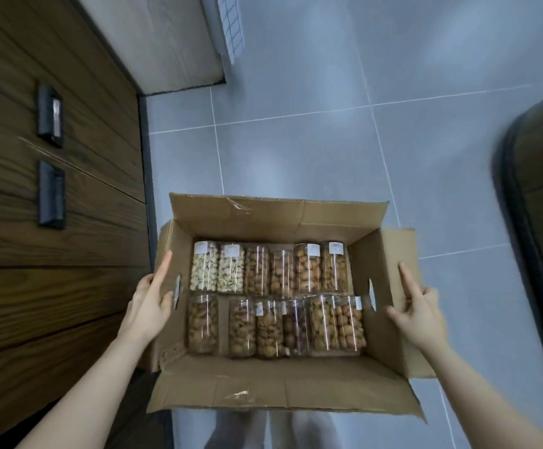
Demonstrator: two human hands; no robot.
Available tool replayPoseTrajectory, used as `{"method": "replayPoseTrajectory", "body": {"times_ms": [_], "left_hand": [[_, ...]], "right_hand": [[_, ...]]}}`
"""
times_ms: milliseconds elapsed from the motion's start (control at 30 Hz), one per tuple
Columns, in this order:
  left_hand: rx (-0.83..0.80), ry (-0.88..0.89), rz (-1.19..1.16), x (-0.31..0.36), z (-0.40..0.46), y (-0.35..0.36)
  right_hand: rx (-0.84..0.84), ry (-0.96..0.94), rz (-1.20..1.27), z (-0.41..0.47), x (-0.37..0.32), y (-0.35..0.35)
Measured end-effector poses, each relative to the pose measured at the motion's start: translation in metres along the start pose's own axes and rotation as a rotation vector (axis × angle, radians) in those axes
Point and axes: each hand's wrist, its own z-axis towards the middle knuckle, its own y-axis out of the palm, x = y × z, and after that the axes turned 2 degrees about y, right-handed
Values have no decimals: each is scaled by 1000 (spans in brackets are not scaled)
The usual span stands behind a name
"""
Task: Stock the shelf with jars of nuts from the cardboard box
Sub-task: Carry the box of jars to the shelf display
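At lower centre, left hand [148, 306] and right hand [417, 311] flank the cardboard box [273, 382] of jars [276, 299], fingers straight and spread, apparently to steady it.

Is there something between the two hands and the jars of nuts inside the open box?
Only the side walls of the brown cardboard box. The left hand and right hand lie outside them; above the clear plastic jars of nuts nothing is visible.
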Motion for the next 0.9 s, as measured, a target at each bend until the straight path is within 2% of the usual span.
{"method": "replayPoseTrajectory", "body": {"times_ms": [233, 433, 633, 900], "left_hand": [[-34, 160, 51, 91, -84, -127], [-172, 397, 107, 157, -125, -187], [-333, 640, 183, 224, -153, -185], [-511, 967, 371, 309, -212, -116]], "right_hand": [[93, 126, 82, -157, -8, -121], [212, 295, 176, -281, 12, -163], [290, 511, 318, -386, 59, -157], [391, 810, 496, -515, 124, -119]]}}
